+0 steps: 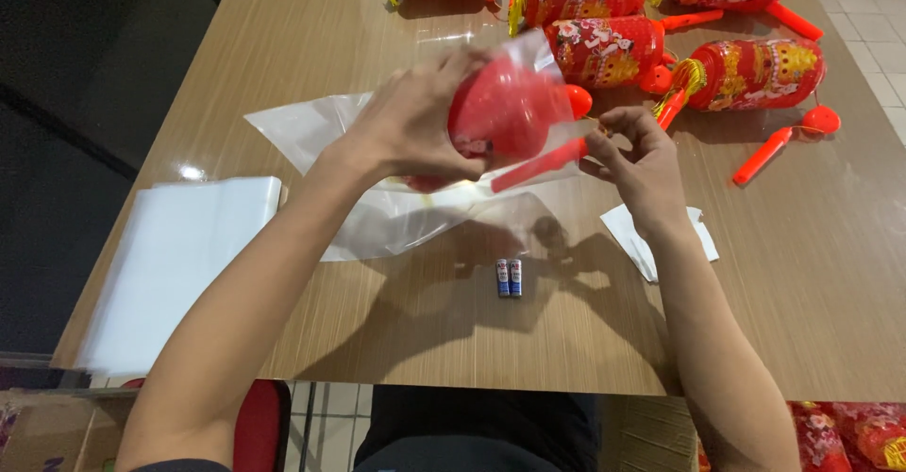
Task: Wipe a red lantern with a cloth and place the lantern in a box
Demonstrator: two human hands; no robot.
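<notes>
Now the left hand (411,123) has its grip closed around a red lantern (505,113) inside a clear plastic bag (377,212), lifted just off the desk (396,330) at centre so the film hangs free. At three o'clock of it, the right hand (637,156) pinches the lantern's red handle stick (538,165), steadying it. Two batteries (509,278) lie at six o'clock, loose lanterns (755,71) at one o'clock.

red lantern (505,113) tilted inside clear plastic bag (377,217), above table.
</notes>
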